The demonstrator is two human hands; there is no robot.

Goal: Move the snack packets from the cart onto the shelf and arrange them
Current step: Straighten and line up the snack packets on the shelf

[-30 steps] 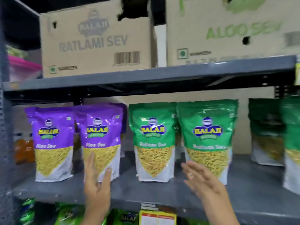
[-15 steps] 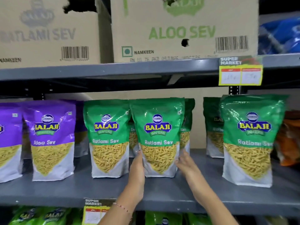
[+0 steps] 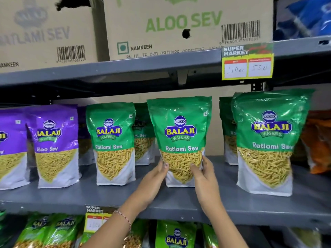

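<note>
- Hands at the grey shelf (image 3: 179, 201): my left hand (image 3: 154, 178) and right hand (image 3: 204, 173) clasp the lower sides of a green snack packet (image 3: 180, 133).
- Packet stands upright on the shelf, between two other green packets (image 3: 112, 140) (image 3: 268, 138), purple ones (image 3: 53, 140) further left.

I see the Ratlami Sev packet (image 3: 180, 138) upright on the shelf (image 3: 179, 203), between two others (image 3: 112, 145) (image 3: 266, 145); Aloo Sev packets (image 3: 53, 145) stand left, cartons (image 3: 179, 24) above.
</note>
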